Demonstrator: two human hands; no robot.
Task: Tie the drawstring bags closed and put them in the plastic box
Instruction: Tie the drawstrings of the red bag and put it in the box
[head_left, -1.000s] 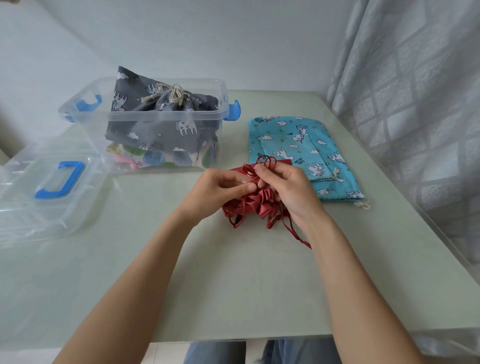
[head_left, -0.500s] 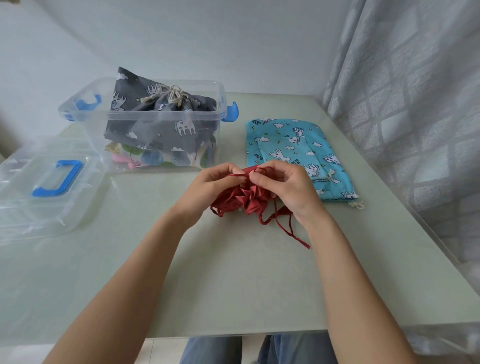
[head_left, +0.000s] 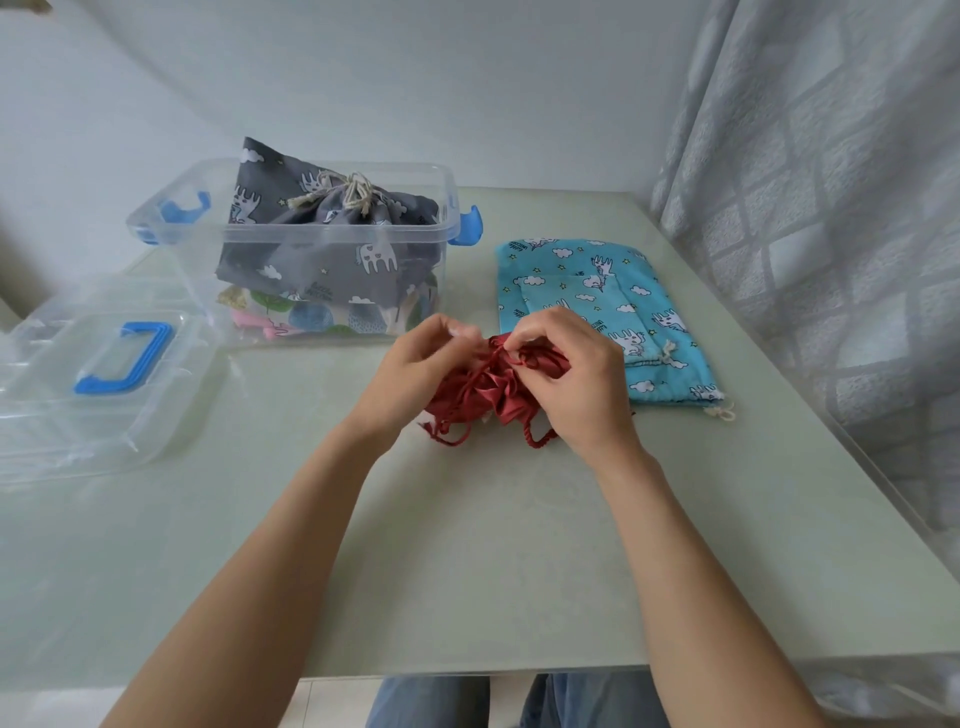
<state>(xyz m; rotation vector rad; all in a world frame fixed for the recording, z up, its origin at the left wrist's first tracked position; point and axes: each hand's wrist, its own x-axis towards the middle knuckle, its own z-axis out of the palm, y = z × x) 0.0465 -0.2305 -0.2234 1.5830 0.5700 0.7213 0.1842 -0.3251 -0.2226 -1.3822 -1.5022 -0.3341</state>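
Observation:
A small red drawstring bag (head_left: 488, 395), its mouth gathered, lies on the table in the middle. My left hand (head_left: 410, 371) and my right hand (head_left: 576, 374) both pinch its red cords at the gathered top. Red cord loops trail out below the hands. A blue printed drawstring bag (head_left: 587, 291) lies flat just to the right, untouched. The clear plastic box (head_left: 311, 244) with blue latches stands behind, holding a tied grey printed bag (head_left: 322, 244) on top of other coloured bags.
The box's clear lid (head_left: 98, 374) with a blue handle lies at the left. A pale curtain (head_left: 821, 208) hangs along the table's right edge. The pale green table (head_left: 467, 545) reaches to its near edge above my knees.
Both hands kept working the red cords; the bag's mouth has bunched tighter and the trailing cord end has been drawn in shorter. The view shifted slightly.

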